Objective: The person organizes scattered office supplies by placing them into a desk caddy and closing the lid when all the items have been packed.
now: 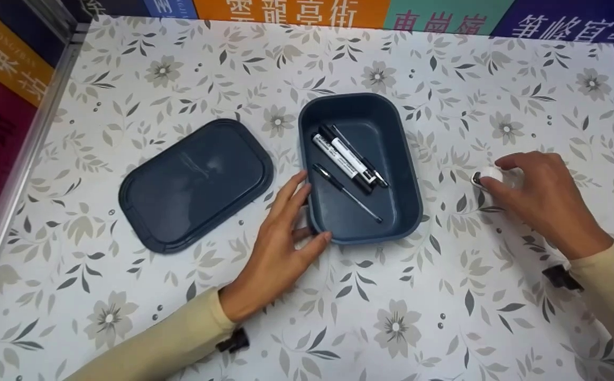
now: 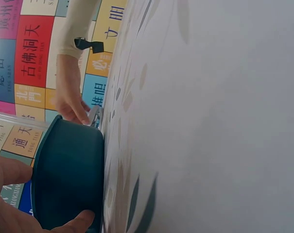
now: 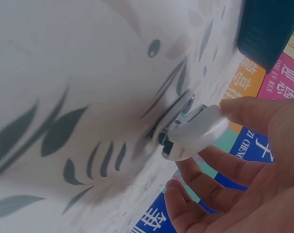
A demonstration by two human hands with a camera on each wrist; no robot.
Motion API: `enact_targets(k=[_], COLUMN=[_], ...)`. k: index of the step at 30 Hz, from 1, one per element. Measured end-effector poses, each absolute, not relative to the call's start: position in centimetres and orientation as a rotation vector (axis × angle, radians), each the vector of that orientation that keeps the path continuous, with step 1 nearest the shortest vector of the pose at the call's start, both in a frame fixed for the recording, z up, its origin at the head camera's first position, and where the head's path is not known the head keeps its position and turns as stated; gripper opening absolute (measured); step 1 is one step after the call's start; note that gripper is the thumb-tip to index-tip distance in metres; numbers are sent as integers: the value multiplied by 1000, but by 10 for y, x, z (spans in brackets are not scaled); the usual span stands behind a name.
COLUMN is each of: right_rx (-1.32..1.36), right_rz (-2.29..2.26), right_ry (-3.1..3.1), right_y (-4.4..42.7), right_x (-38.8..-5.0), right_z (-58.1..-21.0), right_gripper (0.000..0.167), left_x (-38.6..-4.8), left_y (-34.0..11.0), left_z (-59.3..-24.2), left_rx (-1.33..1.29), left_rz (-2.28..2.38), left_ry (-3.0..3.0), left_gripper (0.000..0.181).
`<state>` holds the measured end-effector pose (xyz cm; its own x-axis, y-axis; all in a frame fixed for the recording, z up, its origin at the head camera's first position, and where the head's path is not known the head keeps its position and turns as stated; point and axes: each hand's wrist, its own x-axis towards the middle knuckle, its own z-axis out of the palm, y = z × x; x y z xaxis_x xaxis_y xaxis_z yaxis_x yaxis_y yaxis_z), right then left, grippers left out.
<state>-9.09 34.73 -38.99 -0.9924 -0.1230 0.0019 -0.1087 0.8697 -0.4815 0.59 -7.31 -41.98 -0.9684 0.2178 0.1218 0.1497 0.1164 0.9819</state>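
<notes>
In one box (image 1: 406, 193), two markers (image 1: 333, 154), two pens (image 1: 333, 180), one stapler (image 3: 200, 133) outside

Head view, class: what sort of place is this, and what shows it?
Probably a walled-in tabletop workspace: a flower-patterned table, panels of printed characters around its edges, and a box holding pens.

The box (image 1: 399, 174) stands on the table (image 1: 180, 301), with the lid (image 1: 195, 180) lying to its left, apart from it. Inside the box, two markers (image 1: 334, 154) lie side by side, one pen (image 1: 362, 157) along their right and a second pen (image 1: 346, 192) on the box's nearer side. The left hand (image 1: 275, 248) touches the box's left side and near-left corner. Right of the box, well apart, the right hand (image 1: 544, 198) holds a stapler (image 3: 200, 131). Behind the box, past the table's far edge, is a wall (image 1: 312, 10).
</notes>
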Motion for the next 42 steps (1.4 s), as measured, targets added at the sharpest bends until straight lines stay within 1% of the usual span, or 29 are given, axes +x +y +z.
enact_targets(k=[4, 7, 19, 30, 36, 42], right_rx=[-240, -239, -129, -128, -187, -315], right_rz=[-768, -769, -724, -734, -796, -823], right_ry=[3033, 3032, 2999, 3002, 3033, 3097], right_y=[349, 351, 352, 343, 333, 322], right_x=[-90, -89, -87, -88, -91, -94], right_z=[-394, -396, -396, -390, -385, -381], right_gripper=[33, 31, 36, 38, 35, 28], left_x=[6, 6, 6, 6, 5, 5], left_y=[-73, -73, -74, -73, -72, -72], left_z=[-419, -419, -418, -417, -418, -419], left_rx=[382, 378, 378, 365, 369, 361], left_rz=[2028, 2028, 2027, 2030, 2056, 2044], left_ry=[2302, 2300, 2302, 2286, 2254, 2264], left_gripper=[87, 87, 86, 87, 88, 88])
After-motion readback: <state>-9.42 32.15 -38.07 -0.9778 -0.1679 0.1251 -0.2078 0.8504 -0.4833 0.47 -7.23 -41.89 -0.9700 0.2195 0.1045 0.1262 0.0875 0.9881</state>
